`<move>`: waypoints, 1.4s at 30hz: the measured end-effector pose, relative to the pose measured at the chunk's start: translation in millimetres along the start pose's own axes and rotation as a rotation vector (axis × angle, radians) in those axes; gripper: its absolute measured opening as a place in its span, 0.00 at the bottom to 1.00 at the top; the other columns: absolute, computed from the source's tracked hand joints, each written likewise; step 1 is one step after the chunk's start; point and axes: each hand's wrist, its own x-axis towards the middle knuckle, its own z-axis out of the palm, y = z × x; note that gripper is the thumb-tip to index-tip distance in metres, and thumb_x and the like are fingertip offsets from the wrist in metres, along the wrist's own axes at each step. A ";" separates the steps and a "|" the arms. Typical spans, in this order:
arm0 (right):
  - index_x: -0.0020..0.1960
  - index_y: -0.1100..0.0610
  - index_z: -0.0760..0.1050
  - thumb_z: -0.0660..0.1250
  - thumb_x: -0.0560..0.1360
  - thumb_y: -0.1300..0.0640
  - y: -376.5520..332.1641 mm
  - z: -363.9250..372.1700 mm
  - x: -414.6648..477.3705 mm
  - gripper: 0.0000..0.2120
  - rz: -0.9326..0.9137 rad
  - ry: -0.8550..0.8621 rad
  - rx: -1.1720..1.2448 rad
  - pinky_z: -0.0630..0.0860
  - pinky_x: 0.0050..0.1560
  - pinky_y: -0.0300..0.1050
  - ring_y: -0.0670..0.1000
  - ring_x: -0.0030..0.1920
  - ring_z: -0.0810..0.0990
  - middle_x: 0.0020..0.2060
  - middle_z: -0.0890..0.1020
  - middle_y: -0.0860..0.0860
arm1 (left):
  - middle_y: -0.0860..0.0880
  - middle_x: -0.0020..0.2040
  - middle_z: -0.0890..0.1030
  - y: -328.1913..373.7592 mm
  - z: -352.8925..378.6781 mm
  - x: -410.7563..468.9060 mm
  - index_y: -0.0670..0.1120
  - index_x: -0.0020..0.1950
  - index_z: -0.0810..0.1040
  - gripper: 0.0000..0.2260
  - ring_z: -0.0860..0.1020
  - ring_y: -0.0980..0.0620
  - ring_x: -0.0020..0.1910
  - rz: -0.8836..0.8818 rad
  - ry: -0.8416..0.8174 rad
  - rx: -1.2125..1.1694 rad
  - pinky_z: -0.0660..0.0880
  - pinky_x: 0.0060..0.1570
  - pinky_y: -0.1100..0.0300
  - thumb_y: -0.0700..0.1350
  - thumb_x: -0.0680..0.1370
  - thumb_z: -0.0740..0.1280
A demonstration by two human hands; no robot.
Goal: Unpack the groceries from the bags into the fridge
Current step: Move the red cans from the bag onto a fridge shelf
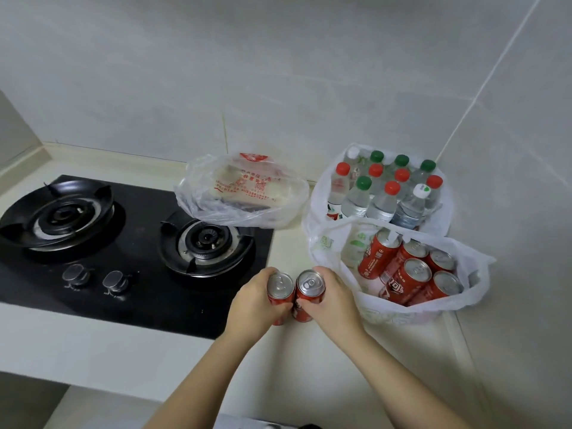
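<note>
L grip (257,301) clamped on upright left can (280,287), R grip (332,300) on upright right can (310,286), cans touching; can bag (402,315) at 2 o'clock, nearer R grip.

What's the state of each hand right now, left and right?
Left hand: grips the left red can, fingers curled round it.
Right hand: grips the right red can, fingers curled round it.

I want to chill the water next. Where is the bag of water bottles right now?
In the head view, the bag of water bottles stands at the right back of the counter, just behind the bag of red cans.
</note>
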 end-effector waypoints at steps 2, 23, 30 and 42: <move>0.59 0.51 0.74 0.76 0.64 0.55 3.5 2.4 0.6 0.24 -0.009 0.004 0.009 0.75 0.53 0.44 0.49 0.53 0.78 0.52 0.80 0.46 | 0.60 0.41 0.79 -2.2 -1.2 0.3 0.58 0.59 0.72 0.23 0.77 0.64 0.33 0.002 -0.016 -0.010 0.63 0.21 0.68 0.49 0.66 0.73; 0.50 0.50 0.77 0.76 0.63 0.58 72.1 45.9 13.6 0.17 0.101 -0.153 0.236 0.80 0.51 0.52 0.48 0.48 0.83 0.44 0.84 0.48 | 0.57 0.45 0.83 -84.5 47.7 32.1 0.57 0.53 0.76 0.18 0.80 0.63 0.45 0.006 -0.128 -0.213 0.74 0.44 0.71 0.49 0.66 0.78; 0.48 0.54 0.78 0.75 0.62 0.52 72.2 41.4 13.1 0.16 0.104 -0.225 0.243 0.78 0.45 0.42 0.45 0.43 0.82 0.41 0.84 0.48 | 0.58 0.45 0.82 -87.4 49.4 26.2 0.58 0.52 0.76 0.18 0.80 0.64 0.45 -0.004 -0.101 -0.173 0.76 0.46 0.67 0.51 0.66 0.77; 0.49 0.54 0.80 0.77 0.61 0.56 83.6 35.5 8.3 0.17 0.151 -0.460 0.202 0.78 0.49 0.42 0.43 0.45 0.83 0.41 0.85 0.47 | 0.59 0.45 0.82 -72.2 59.2 -10.4 0.59 0.48 0.75 0.17 0.80 0.64 0.45 -0.140 0.044 -0.191 0.76 0.46 0.66 0.55 0.63 0.76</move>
